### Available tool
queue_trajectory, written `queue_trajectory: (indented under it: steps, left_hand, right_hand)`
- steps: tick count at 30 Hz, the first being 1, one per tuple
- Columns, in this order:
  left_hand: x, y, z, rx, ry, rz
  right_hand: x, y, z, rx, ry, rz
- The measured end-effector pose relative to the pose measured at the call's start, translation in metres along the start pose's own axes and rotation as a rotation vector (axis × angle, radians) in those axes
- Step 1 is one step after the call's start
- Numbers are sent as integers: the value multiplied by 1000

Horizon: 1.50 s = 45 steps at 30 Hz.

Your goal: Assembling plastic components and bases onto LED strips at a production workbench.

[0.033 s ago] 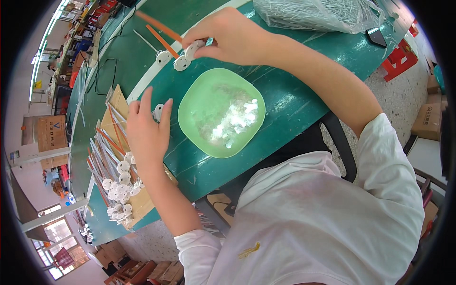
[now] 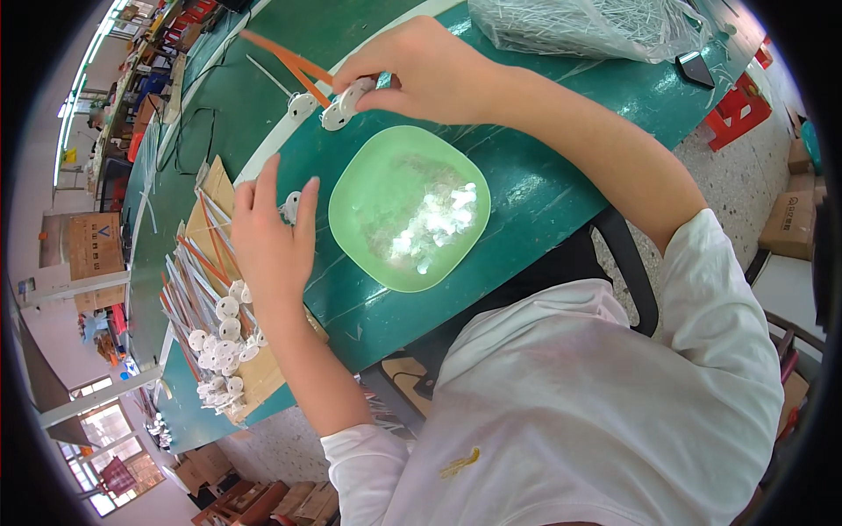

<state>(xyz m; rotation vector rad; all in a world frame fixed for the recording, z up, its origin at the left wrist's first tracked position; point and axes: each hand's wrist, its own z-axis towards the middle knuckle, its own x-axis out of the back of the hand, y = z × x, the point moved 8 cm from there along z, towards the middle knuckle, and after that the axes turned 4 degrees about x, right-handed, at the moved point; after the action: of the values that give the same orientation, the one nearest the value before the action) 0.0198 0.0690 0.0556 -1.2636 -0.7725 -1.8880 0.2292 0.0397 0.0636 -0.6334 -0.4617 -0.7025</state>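
A white disc point(image 2: 360, 90) is being pinched between thumb and fingers by the right hand point(image 2: 425, 72), above the far side of the green counter point(image 2: 526, 149). An orange strip point(image 2: 303, 64) is being seen running off beyond the fingers, and a second disc point(image 2: 334, 117) is being partly overlapped by the held one; whether they are touching cannot be told. Just beside them, a third disc point(image 2: 303, 106) is being borne by the counter. The left hand point(image 2: 274, 237) is being held wide, thumb apart from fingers, with a fourth disc point(image 2: 292, 207) showing in the gap; contact cannot be told. Shiny bits point(image 2: 436, 221) are being held in a green dish point(image 2: 358, 180) between the hands. On the left, a pile of discs point(image 2: 224, 351) is being carried by cardboard point(image 2: 265, 393).
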Motion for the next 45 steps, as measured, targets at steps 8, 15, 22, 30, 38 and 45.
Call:
queue_trajectory:
  steps: [8,15,22,30,38,45]
  left_hand:
    - [15,37,-10,-142,214,-553]
    - [8,53,-18,-228,196,-433]
    - [4,45,-21,-260,273,-360]
    - [9,51,-21,-191,284,-385]
    - [4,40,-18,-131,274,-549]
    - [-5,39,-17,-95,209,-740]
  right_hand:
    - [-3,-47,-6,166,93,176]
    - [-19,-63,-14,269,66,132]
    - [-14,-75,-16,332,162,193]
    - [-15,-73,-16,254,187,253]
    - [-17,-61,-9,163,103,424]
    - [-18,-55,-9,83,38,476]
